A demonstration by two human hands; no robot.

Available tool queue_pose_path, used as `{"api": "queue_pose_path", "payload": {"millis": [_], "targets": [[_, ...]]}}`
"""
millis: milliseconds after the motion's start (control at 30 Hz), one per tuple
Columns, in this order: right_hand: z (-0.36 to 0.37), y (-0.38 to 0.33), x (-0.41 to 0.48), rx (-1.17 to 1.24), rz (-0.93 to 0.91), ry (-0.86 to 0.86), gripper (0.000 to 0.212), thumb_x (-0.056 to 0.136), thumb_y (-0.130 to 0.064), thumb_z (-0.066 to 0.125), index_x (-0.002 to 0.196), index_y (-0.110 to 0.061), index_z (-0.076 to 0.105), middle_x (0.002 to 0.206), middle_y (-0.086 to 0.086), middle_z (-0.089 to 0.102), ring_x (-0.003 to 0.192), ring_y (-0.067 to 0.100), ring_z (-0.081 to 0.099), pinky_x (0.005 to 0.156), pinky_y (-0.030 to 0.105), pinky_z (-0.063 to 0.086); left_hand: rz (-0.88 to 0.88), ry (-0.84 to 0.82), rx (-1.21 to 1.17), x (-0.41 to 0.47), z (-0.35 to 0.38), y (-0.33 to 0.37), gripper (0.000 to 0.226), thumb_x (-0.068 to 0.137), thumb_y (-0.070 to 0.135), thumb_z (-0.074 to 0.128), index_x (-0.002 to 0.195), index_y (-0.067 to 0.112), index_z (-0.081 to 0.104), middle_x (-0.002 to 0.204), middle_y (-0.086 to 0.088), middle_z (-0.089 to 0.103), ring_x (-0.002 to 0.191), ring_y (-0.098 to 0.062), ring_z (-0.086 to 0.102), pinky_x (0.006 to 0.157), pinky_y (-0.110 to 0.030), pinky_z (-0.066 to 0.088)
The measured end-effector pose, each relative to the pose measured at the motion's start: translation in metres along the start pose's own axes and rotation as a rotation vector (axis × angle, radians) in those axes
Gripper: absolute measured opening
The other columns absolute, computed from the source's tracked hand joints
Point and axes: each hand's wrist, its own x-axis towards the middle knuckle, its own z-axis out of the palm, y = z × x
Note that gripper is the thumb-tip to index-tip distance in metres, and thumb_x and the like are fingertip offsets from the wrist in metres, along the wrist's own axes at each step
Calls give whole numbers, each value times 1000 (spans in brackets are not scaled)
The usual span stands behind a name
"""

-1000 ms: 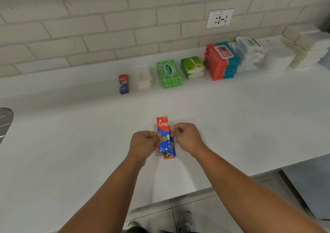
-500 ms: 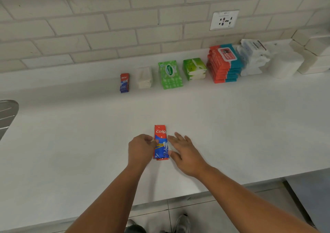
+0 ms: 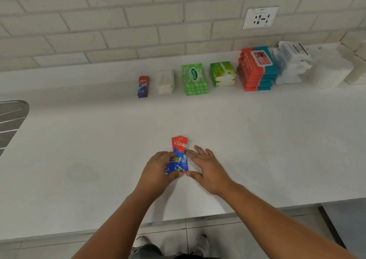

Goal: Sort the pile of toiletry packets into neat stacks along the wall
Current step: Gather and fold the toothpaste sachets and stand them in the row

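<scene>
Left hand (image 3: 158, 168): fingers curled round the toothpaste sachets (image 3: 179, 149), forearm reaching forward.
Right hand (image 3: 210, 169): fingers straight, holding nothing, touching the sachets' right edge.
Sachets: on the counter (image 3: 79, 159), well apart from the wall stacks (image 3: 195, 80).

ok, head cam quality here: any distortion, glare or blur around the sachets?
Head view: wide-angle bowing, brick wall courses and counter back edge curve; light soft and even, no glare on the counter, only faint shadow by the hands; toothpaste sachets between left hand and right hand sharp, logo partly readable; white packs far right washed out.
</scene>
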Motion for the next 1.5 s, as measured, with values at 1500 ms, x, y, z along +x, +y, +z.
{"api": "queue_pose_path", "payload": {"millis": [1500], "targets": [[5,4,-5,60,-39,58,51,96,-37,61,144,-26,49,152,-11,43,147,4,15,124,33,5,241,146,229,-7,20,0,60,80,40,82,133,19,64,136,-2,63,115,-31,56,97,-41,46]]}}
